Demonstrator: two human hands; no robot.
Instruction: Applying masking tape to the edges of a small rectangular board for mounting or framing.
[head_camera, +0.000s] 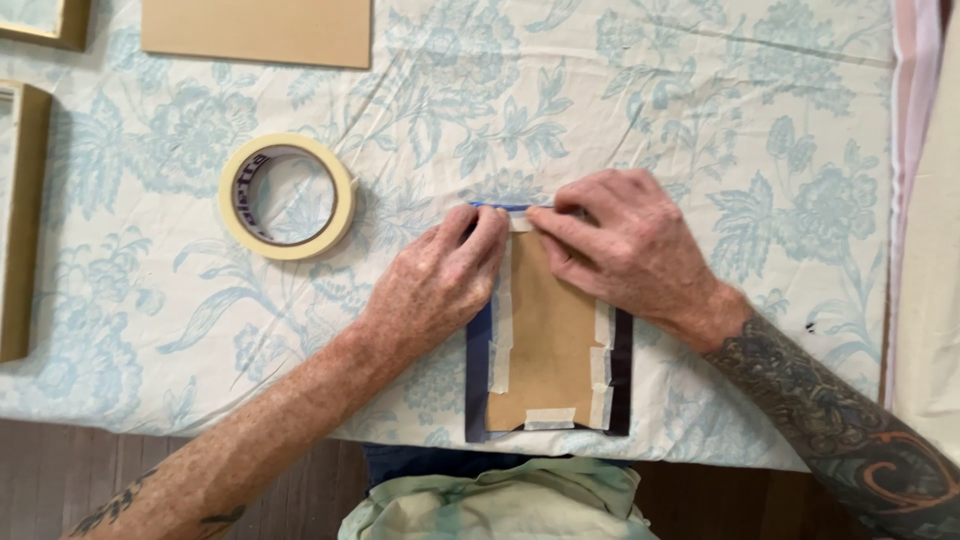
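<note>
Near the tabletop's front edge lies a dark card (622, 370) with a brown panel (548, 340) taped onto it by pale strips. The left hand (440, 285) and right hand (625, 245) both press down at the card's far edge, fingers (487, 232) flat and nearly closed, gripping nothing (they seem to be smoothing a tape strip (520, 222)). The card looks thin, light and bendable, best held by its edges. A tape roll (288, 196) sits well to the left.
</note>
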